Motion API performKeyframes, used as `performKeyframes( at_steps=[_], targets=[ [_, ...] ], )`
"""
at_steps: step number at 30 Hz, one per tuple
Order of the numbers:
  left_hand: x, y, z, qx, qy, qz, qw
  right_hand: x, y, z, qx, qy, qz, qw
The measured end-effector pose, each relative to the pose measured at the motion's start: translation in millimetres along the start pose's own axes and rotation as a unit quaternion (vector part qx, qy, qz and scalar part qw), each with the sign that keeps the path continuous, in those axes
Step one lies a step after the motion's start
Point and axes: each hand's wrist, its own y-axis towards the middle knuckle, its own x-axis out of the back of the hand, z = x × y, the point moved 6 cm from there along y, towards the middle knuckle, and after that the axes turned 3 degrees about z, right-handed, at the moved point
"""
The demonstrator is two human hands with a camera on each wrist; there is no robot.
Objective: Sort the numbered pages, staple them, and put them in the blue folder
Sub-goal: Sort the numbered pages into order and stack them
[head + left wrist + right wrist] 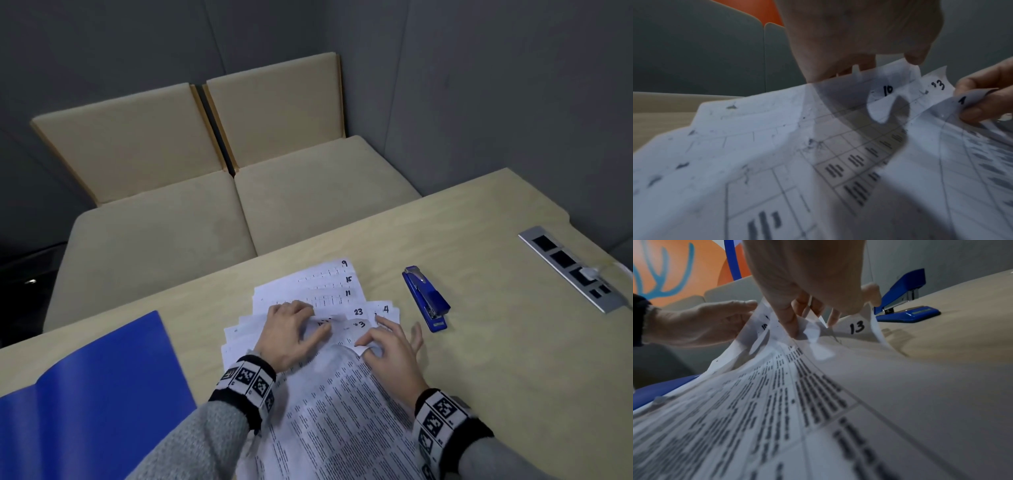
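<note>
Pages (329, 394) lie in a messy fan near the middle of the table (496, 342), and both hands are on them. The right hand (390, 346) pinches the corner of one sheet between thumb and finger and lifts it; the left wrist view shows a 1 on that curled corner. The left hand (291, 332) rests on the fan with fingers bent, pressing the sheets down at a corner marked 10. Numbers like 9, 15, 11, 23 and 4 show on far corners, all mixed up. So I think the sorting step is going on. Next, the lifted sheet likely needs to come free without dragging the others. The stapler (426, 299) sits to the right, untouched. The blue folder (96, 394) lies open on the left.
</note>
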Motion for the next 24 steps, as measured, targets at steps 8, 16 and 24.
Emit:
performKeyframes(
  at_steps=[8, 16, 24],
  targets=[
    [7.0, -8.9, -7.9, -0.021, -0.021, -0.066, 0.997, -2.5, -2.0, 8.4, 0.036, 0.023, 0.005, 0.999],
    [8.9, 15.3, 13.1, 0.153, -0.153, -0.027, 0.976, -3.8, -3.8, 7.9, 0.061, 0.061, -0.009, 0.996],
    [10.7, 46.7, 18.1, 0.138, -0.111, 0.175, 0.968, -6.8, -7.0, 6.3, 0.084, 0.056, -0.001, 0.995]
  ],
)
